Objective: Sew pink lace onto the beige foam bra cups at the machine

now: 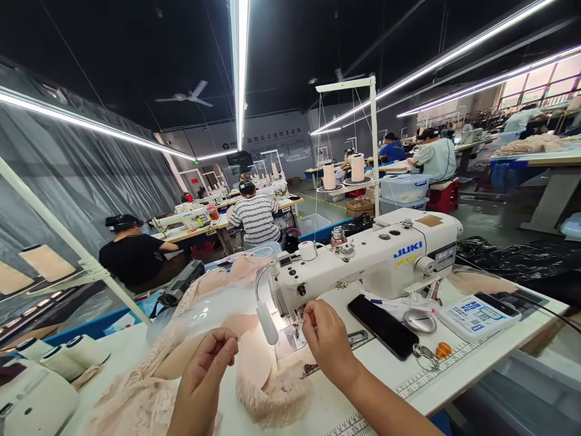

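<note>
Lace piece (275,396) lies on the bench (324,402) between the hands, just right of the left hand (207,363), the nearer one; its lace band runs roughly left-right, bowed toward the wearer, smooth cup (255,358) pointing away. Left fingertips pinched narrow; right hand (327,339) likewise, beside the needle area (296,333). Can't tell if either grips thread. Phone (384,327) right of right hand; sewing machine (354,260) beyond, its arm running rightward.

This is a garment-sewing workshop: a JUKI machine (367,251) stands just beyond the right fingers (311,320), with thread cones (357,168) on a rack (374,133) behind it; lacy fabric (275,396) lies below those fingers on the tabletop (327,402); well ahead, people (255,219) sit at more machines (193,216) under strip lights (240,72).
</note>
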Available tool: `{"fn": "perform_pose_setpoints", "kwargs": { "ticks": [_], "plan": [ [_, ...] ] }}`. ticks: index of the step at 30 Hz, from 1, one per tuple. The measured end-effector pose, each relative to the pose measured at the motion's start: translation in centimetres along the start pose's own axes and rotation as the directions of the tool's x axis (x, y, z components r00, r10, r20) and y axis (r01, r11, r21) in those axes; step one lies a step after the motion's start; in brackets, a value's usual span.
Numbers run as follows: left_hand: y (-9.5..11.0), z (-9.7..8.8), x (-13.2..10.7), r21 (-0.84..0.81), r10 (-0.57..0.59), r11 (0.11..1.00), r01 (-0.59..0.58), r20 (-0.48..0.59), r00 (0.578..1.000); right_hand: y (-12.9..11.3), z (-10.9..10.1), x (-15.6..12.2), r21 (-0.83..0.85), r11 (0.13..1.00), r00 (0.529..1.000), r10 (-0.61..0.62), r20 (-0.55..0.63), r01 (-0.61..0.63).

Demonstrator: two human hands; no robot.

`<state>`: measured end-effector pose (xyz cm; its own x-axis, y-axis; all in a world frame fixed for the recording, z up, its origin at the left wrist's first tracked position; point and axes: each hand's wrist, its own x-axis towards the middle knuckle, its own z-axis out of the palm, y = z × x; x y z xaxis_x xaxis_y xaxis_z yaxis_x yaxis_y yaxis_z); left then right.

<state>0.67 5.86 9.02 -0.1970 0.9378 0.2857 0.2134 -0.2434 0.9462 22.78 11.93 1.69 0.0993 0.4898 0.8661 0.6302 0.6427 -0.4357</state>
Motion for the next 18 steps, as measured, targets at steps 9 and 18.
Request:
{"fn": "perform_pose_setpoints", "kwargs": {
  "ticks": [9, 18],
  "plan": [
    [-0.8, 1.2, -2.8, 0.040, -0.016, 0.999, 0.009, 0.184, 0.983, -0.7, -2.4, 0.7, 0.671, 0.514, 0.845, 0.326, 0.423, -0.534],
    [-0.9, 7.3, -4.6, 0.202, 0.465, 0.788, -0.582, 0.426, 0.776, -2.8, -12.7, 2.0, 0.883, 0.334, 0.940, 0.209, 0.271, -0.329]
  ]
}}
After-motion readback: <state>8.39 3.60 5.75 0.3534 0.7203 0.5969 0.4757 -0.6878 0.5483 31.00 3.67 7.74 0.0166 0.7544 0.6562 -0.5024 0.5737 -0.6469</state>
